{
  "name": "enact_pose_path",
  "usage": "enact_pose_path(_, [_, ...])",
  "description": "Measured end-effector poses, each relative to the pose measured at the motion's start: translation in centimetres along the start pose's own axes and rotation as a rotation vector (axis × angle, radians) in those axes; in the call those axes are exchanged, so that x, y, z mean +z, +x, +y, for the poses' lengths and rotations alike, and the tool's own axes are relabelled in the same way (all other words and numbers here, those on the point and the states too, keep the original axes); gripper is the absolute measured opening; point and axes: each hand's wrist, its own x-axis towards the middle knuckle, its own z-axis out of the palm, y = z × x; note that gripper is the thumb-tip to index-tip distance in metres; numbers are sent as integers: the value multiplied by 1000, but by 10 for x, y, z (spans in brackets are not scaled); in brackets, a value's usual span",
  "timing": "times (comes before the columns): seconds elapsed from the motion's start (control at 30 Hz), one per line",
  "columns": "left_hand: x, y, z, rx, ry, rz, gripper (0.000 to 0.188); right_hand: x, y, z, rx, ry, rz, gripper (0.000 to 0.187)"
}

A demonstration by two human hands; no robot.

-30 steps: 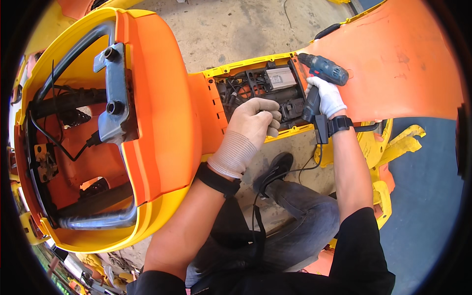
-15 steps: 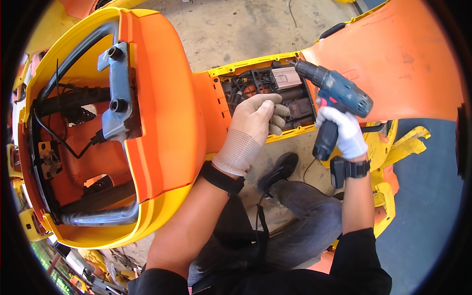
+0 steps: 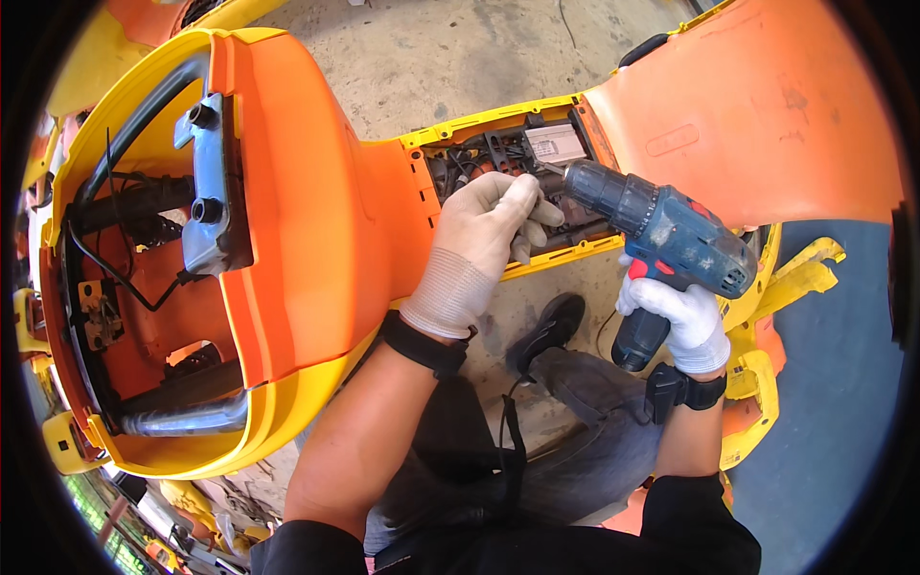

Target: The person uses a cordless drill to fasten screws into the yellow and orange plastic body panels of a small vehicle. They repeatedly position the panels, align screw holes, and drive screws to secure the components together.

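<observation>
My right hand (image 3: 676,321), in a white glove, is wrapped round the grip of a blue and black cordless drill (image 3: 661,230). The drill's chuck points left, and a thin bit reaches toward my other hand. My gloved left hand (image 3: 503,216) is closed in a pinch; whatever its fingertips hold is too small or hidden to make out. Both stand over an open compartment in an orange and yellow vehicle body (image 3: 307,182). Inside the compartment lie black wires (image 3: 468,161) and a silver box with a label (image 3: 556,144). My left hand and the drill hide part of it.
On the left the body's tall front holds a dark tube frame (image 3: 144,125) and a blue-grey bracket (image 3: 209,192). A broad orange panel (image 3: 747,125) rises at the right. Yellow parts (image 3: 800,278) lie by my right arm, beside a blue-grey floor area (image 3: 834,383).
The drill has come lower and nearer to me, its bit now close to my left fingertips. My left hand has shifted slightly left, still pinched. The view has moved a little.
</observation>
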Motion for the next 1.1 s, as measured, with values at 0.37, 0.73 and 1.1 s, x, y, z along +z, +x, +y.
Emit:
enact_pose_path(0.37, [-4,0,0,-21,-130,-35,29,-6,-2,7,-59,-19,-55,30])
enact_pose_path(0.73, [1,0,-5,51,-255,34,19,-16,-2,10,-49,-75,-45,30])
enact_pose_path(1.1, [0,3,-7,60,-374,25,22,-13,-5,4,-49,-100,3,31])
